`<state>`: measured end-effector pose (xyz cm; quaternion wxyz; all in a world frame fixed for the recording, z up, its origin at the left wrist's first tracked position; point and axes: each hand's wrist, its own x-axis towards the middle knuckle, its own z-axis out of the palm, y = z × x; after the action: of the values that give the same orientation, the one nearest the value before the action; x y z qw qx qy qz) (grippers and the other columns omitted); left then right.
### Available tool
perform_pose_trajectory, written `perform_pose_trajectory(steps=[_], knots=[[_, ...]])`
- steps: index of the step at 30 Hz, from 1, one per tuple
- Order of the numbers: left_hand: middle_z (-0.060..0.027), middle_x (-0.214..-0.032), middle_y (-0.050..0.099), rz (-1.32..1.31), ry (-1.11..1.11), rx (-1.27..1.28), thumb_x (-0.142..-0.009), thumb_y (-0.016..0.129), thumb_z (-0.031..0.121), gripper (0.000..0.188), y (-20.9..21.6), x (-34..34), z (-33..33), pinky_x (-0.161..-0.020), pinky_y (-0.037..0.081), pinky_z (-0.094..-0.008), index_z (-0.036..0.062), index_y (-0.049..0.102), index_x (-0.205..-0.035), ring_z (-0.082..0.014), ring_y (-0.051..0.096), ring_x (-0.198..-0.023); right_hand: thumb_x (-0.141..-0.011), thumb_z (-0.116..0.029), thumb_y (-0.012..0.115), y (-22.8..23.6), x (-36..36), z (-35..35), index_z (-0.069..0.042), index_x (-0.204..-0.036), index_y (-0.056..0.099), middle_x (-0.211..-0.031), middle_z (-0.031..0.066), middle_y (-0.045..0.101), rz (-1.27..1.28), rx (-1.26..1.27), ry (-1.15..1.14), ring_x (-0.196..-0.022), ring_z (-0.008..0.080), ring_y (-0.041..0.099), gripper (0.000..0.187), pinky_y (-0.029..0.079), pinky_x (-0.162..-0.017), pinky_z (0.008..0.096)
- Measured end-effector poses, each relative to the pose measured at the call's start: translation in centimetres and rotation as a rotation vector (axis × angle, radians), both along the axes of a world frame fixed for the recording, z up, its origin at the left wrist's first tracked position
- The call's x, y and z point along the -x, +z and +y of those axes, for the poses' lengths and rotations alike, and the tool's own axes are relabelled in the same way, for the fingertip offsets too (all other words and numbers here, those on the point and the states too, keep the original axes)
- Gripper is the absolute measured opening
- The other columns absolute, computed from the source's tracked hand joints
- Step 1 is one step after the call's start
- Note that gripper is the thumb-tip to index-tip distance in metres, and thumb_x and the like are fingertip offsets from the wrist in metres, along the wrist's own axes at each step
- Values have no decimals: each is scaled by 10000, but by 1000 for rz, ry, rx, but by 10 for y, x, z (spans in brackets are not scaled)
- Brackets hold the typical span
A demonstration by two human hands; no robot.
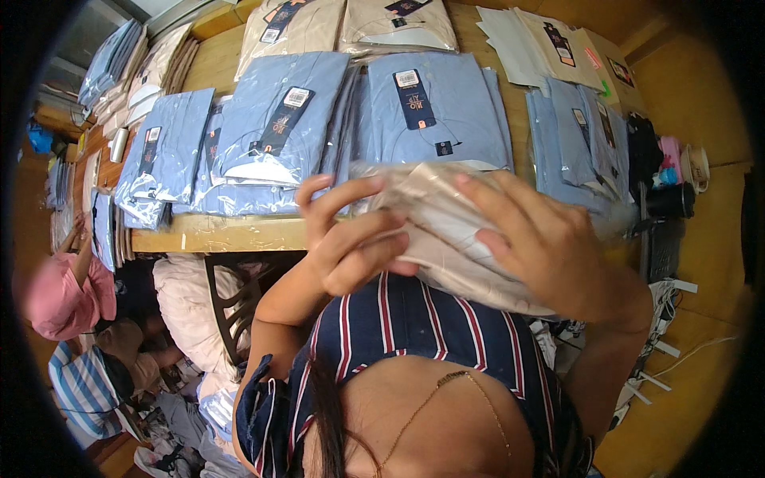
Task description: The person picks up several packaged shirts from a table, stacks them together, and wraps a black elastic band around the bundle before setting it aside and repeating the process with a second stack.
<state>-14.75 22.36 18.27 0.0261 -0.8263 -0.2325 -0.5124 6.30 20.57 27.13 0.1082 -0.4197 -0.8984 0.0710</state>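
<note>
Close to my chest I hold a beige folded shirt in a clear plastic bag [437, 253], tilted and partly blurred. My left hand [351, 239] grips its left end, with the fingers bent over the plastic. My right hand [550, 239] is closed round the right end, fingers over the top and thumb against the near face. Just beyond it on the table lie stacks of bagged light blue shirts, a middle left stack [267, 119] and a middle right stack [462, 103]. Each top shirt carries a dark hang tag with a white label.
Bagged beige shirts [398, 30] lie at the table's far side. More blue shirts [570, 135] are stacked at the right, near a black cylindrical object [671, 201]. White cables [665, 307] hang at the right. At the left, a person in a pink head covering [68, 299] handles bagged shirts.
</note>
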Motion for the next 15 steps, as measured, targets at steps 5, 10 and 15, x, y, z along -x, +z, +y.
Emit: perform_pose_trajectory(steps=[5,10,15], knots=[[-118,-912,520,-310,-37,86,-596,649,298,321,-13,-22,15,-734,384,-383,66,514,-774,-300,486,-907,-672,-78,597,-3,-19,8,-57,-1069,462,-1002,180,500,104,116,-19,-823,320,543,420,460,-676,331],[-126,-882,531,-228,85,117,-603,645,331,460,-10,-28,12,-719,384,-353,26,496,-913,-262,489,-833,-660,-124,615,-7,-30,13,-81,-1059,470,-975,162,508,257,118,-58,-817,299,551,427,454,-684,334],[-128,-817,527,-376,-67,357,-526,693,350,609,-14,-41,18,-595,400,-294,-31,477,-949,-236,500,-689,-659,-175,615,-1,-43,23,-93,-1030,511,-969,151,533,394,248,-109,-871,286,544,394,446,-732,338]])
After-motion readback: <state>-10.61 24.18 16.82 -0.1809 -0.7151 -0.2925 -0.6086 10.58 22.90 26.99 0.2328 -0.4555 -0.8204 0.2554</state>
